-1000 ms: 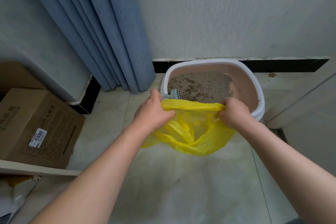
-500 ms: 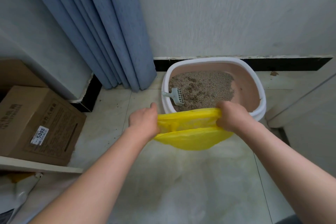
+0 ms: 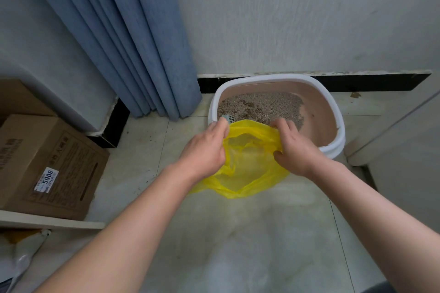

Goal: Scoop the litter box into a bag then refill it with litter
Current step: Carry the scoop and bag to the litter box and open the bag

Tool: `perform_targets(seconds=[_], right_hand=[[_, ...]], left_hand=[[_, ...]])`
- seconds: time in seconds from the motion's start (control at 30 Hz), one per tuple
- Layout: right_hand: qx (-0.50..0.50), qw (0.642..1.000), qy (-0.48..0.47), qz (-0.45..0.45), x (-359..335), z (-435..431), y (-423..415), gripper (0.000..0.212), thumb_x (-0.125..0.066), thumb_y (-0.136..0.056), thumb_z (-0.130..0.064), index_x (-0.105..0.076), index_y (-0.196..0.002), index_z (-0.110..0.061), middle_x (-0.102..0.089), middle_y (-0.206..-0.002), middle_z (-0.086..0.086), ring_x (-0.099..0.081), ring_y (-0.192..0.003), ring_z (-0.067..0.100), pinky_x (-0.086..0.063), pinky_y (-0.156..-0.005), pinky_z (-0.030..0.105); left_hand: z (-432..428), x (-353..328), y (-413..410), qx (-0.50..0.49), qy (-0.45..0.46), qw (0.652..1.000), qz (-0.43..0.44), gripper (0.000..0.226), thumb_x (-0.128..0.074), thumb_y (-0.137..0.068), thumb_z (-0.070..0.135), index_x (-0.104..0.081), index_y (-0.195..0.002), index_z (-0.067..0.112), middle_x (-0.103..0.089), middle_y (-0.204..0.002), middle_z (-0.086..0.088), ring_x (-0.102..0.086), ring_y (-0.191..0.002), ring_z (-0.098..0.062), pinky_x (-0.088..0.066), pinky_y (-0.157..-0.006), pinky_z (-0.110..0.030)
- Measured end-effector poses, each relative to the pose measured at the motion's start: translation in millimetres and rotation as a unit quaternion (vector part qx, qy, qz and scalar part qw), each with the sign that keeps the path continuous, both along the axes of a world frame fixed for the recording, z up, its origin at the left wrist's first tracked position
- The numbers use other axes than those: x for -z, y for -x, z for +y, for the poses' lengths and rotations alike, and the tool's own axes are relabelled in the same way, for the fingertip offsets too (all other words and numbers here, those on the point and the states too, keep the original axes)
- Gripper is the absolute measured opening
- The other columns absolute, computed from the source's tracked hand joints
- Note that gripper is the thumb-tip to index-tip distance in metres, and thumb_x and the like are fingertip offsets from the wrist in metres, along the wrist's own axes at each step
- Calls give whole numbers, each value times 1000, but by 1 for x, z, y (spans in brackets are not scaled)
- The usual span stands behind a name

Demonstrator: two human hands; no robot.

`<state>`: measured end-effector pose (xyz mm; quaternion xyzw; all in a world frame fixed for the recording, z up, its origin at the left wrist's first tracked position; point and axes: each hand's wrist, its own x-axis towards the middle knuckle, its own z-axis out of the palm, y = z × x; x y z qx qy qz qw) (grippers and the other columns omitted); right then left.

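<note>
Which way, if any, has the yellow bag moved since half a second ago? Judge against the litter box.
Yes. The yellow bag has gone forward: its far edge overlaps the near rim of the litter box and hides most of the scoop.

Thin glossy plastic bag (image 3: pixel 250 157), smooth plastic litter box (image 3: pixel 338 123), grainy litter (image 3: pixel 262 107), matt cardboard box (image 3: pixel 47 164), cloth curtain (image 3: pixel 133 43), polished floor (image 3: pixel 238 233)

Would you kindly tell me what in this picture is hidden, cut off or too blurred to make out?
Head view:
- Scoop: only a corner of its slotted head shows; the left hand and yellow bag hide the rest.
- Litter box: its near rim is hidden behind the bag and right hand.
- Cardboard box: cut by the left edge; print blurred, only "5008" reads.
- Pale pack, bottom left: cut by the frame edge; contents unknown.
</note>
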<state>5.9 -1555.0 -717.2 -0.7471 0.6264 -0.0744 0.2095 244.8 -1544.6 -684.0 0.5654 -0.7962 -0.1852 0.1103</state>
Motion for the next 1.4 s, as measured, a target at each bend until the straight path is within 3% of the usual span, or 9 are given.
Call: perform_targets(seconds=[0.17,0.3,0.4,0.53,0.63,0.7,0.87,1.13,1.4], right_hand=[[-40,997,55,-35,-9,2,-7,69,-56,-77,-3,-27,-133,-31,-24,-148,4,-59,-77,40,-50,-61,45],[-106,990,89,-30,-17,2,-17,39,-48,-74,2,-47,-94,-32,-25,-156,1,-56,-74,30,-45,-60,35],[-130,989,63,13,-11,1,-20,39,-50,-73,3,-63,-70,-34,-45,-146,-6,-64,-98,24,-45,-66,29],[-88,992,-2,87,6,-2,-16,42,-50,-86,-4,-71,-102,-36,-56,-115,-2,-60,-105,25,-46,-70,32],[-43,991,-13,125,10,-1,-15,30,-59,-92,-25,-64,-120,-34,-53,-115,1,-59,-106,28,-41,-69,30],[-18,985,-33,167,11,0,-16,45,-67,-86,-34,-56,-130,-33,-50,-118,3,-59,-105,28,-41,-68,31],[17,969,-91,229,19,9,-12,58,-62,-80,-15,-41,-135,-19,-43,-123,12,-53,-112,33,-48,-77,36],[-24,977,-115,176,17,3,-13,71,-66,-80,-19,-38,-144,-27,-43,-125,10,-54,-114,33,-51,-84,37],[-79,990,-73,96,9,-2,-39,83,-53,-79,-5,-22,-152,-29,-40,-132,11,-60,-99,37,-47,-67,35]], left_hand=[[-9,-1,-6,-29,-56,996,-56,28,-47,-86,6,-60,-82,31,-46,-98,6,-57,-97,-29,-43,-77,-35],[-7,7,-19,-57,-82,984,-144,22,-55,-91,25,-70,-104,33,-58,-112,-2,-60,-111,-29,-47,-87,-35],[-4,12,-25,-62,-125,971,-192,42,-63,-86,36,-59,-127,34,-55,-127,-5,-57,-119,-29,-46,-89,-34],[0,13,-26,-41,-128,969,-208,56,-68,-80,39,-51,-134,33,-53,-128,-6,-58,-116,-32,-45,-81,-34],[5,12,-24,-15,-145,960,-239,48,-71,-78,41,-52,-121,30,-50,-120,-6,-60,-105,-33,-41,-75,-33],[9,11,-23,-8,-145,954,-263,47,-71,-78,39,-51,-119,28,-48,-119,-7,-61,-101,-33,-44,-75,-35],[11,13,-28,-50,-147,938,-310,54,-67,-83,29,-44,-132,25,-41,-125,-10,-64,-100,-33,-41,-72,-35],[8,19,-37,-57,-198,930,-303,65,-64,-83,18,-38,-141,25,-41,-130,-11,-60,-111,-34,-50,-83,-40],[11,17,-52,-85,-133,961,-225,46,-48,-86,1,-51,-128,20,-45,-125,-12,-59,-107,-41,-50,-85,-43]])
